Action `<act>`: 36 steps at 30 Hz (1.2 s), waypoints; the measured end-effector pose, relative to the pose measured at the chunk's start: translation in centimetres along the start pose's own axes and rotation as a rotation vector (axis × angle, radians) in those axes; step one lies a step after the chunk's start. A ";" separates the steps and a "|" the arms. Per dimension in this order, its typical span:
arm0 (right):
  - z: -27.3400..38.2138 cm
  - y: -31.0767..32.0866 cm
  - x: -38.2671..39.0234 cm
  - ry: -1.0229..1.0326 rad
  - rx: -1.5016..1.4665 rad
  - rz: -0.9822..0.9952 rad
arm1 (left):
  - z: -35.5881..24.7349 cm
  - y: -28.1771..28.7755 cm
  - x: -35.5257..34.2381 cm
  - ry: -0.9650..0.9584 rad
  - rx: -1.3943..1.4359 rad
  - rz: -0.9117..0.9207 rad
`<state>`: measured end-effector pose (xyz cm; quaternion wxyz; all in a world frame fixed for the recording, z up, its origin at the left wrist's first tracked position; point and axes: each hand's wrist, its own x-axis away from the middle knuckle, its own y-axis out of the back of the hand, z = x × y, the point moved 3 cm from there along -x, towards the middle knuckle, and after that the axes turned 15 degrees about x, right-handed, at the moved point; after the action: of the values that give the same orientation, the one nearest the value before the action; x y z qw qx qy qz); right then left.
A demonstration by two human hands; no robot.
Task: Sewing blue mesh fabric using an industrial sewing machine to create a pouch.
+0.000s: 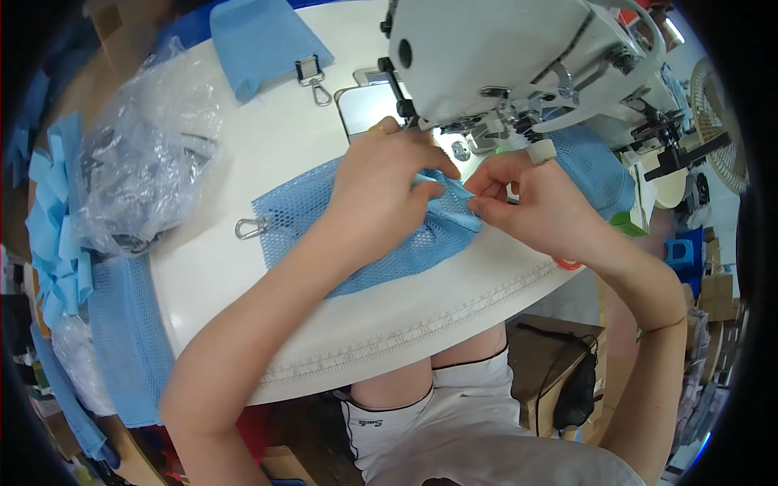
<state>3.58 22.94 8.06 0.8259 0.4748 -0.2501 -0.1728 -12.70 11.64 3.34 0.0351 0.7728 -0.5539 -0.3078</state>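
A blue mesh bag (304,198) lies on the white sewing table under my hands, with a silver snap hook (250,228) at its left edge. My left hand (389,174) pinches the light blue fabric edge of this bag just in front of the sewing machine (478,57). My right hand (527,190) pinches the same edge from the right, thumb and fingertip together. A pale wrap sits around one of its fingers. The machine's needle area is right behind my fingers, and my left hand partly hides the plate there.
Another blue mesh piece with a clip (321,92) lies at the back left. A clear plastic bag (146,154) and light blue strips (57,219) lie at the left. More blue mesh (592,166) is right of the machine. A printed ruler (405,336) runs along the front edge.
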 end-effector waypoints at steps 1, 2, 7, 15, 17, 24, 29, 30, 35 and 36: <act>-0.2 -0.1 -0.1 -0.029 -0.035 0.013 | 0.1 -0.1 -0.1 0.024 0.007 0.021; 0.1 -0.1 -0.1 -0.028 -0.022 0.017 | 0.3 -0.2 0.0 0.023 0.014 0.009; -0.3 -0.3 -0.1 -0.125 -0.133 0.061 | 0.9 -1.0 0.4 0.025 0.018 -0.088; 0.2 -0.7 0.0 -0.129 0.058 0.002 | 1.1 -1.4 0.2 0.021 -0.005 -0.107; 0.2 -0.7 -0.1 -0.092 0.093 -0.011 | 1.0 -1.4 0.3 0.012 -0.013 -0.106; -0.1 -0.5 -0.4 -0.055 0.045 0.008 | 0.8 -1.5 0.3 -0.039 -0.045 -0.109; 0.4 -0.5 -0.4 -0.097 0.027 0.010 | 0.9 -1.4 0.4 -0.069 -0.021 -0.159; 0.4 -0.4 -0.4 -0.097 0.054 0.020 | 0.9 -1.3 0.3 -0.050 -0.013 -0.110; 0.0 -0.4 -0.5 -0.111 0.095 0.036 | 1.0 -1.4 0.3 -0.057 -0.039 -0.084; -0.1 -0.3 -0.5 -0.091 0.127 0.019 | 1.1 -1.5 0.3 -0.063 -0.032 -0.085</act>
<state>3.25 23.10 7.62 0.7834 0.5156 -0.3023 -0.1703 -11.97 12.25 1.79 0.0168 0.7850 -0.5163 -0.3418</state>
